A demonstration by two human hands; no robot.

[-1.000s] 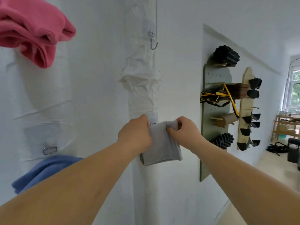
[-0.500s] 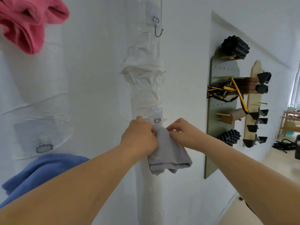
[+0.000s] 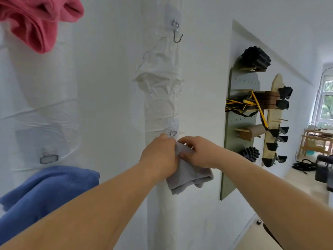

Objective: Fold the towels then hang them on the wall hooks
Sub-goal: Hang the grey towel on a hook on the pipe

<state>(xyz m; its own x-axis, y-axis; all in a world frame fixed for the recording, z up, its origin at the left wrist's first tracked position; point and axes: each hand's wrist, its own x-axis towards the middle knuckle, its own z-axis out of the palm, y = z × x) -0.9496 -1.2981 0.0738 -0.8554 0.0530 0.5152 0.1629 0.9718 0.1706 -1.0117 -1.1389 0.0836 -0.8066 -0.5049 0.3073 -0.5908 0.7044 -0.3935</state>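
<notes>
A second ago the grey towel (image 3: 189, 177) hung between the hands as a flat, neat rectangle. Now it is bunched, and its lower edge sags in soft rolled folds. The two hands have come closer together and a little higher, just under the small metal ring hook (image 3: 173, 132) on the wrapped column (image 3: 162, 98).

The left hand (image 3: 159, 157) shows only its back. Its fingers curl around the towel's left side, and their tips are hidden. The right hand (image 3: 200, 152) pinches the top of the cloth, with the thumb pressed on the front and the other fingers bent over the upper edge. I cannot tell if the towel already sits on the hook, because the hands cover that place.

The towel is thin, matte, pale grey fabric, folded in several layers. The column is covered with wrinkled, shiny white film. Higher on it a bare wire hook (image 3: 177, 36) curves like the letter J. To the left, a thick pink towel (image 3: 36, 20) hangs in heavy folds, and a fluffy blue towel (image 3: 45, 192) hangs under another ring hook (image 3: 49, 158).
</notes>
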